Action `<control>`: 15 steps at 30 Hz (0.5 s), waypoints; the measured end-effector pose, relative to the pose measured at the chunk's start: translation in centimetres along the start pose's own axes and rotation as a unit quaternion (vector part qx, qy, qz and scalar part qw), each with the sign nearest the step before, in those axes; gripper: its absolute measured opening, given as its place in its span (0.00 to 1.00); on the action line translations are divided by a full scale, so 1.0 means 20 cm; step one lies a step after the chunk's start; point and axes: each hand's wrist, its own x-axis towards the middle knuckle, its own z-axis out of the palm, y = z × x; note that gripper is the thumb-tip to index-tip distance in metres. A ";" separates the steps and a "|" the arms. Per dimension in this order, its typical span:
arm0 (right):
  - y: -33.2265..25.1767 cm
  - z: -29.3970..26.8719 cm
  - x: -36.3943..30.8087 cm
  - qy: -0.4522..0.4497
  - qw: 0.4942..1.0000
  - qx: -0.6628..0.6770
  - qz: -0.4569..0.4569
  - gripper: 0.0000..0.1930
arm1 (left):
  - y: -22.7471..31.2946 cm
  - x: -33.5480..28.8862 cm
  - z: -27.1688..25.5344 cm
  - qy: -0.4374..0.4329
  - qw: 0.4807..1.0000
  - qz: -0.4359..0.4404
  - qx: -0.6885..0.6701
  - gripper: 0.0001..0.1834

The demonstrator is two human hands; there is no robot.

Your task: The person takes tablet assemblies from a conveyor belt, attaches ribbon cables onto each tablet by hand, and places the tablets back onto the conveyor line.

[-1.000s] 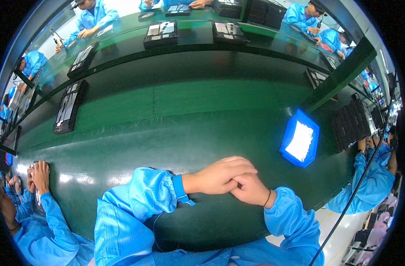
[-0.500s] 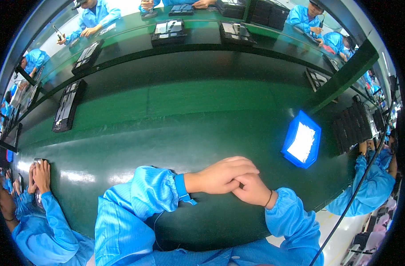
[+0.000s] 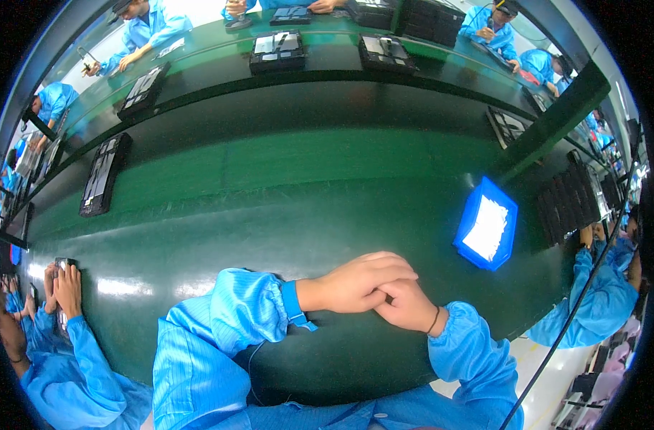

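Note:
My left hand (image 3: 357, 282) lies across the top of my right hand (image 3: 411, 307) above the green work table (image 3: 205, 247). The left fingers stretch flat over the back of the right hand, side by side. My right fingers are mostly hidden underneath, and only the thumb side and wrist show, with a dark band around the wrist. No object is visible in or between the hands. To the right stands a blue plastic bin (image 3: 510, 240) holding a heap of small white pieces (image 3: 487, 228), apart from both hands.
A black tray with flat device parts (image 3: 103, 175) lies at the far left; similar trays (image 3: 277, 52) line the raised shelf. Black trays stand stacked (image 3: 570, 204) at right beside a green post (image 3: 556, 122). Co-workers sit around; one's hands (image 3: 67, 287) hold a device at left.
My hands stay in place. The far-left tray has shifted slightly left, while trays on the shelf have shifted slightly right. A co-worker at the top right has raised a hand.

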 end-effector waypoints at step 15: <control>0.02 0.00 0.00 -0.002 1.000 -0.005 -0.003 0.07 | 0.00 0.00 0.01 0.009 1.000 -0.008 -0.003 0.31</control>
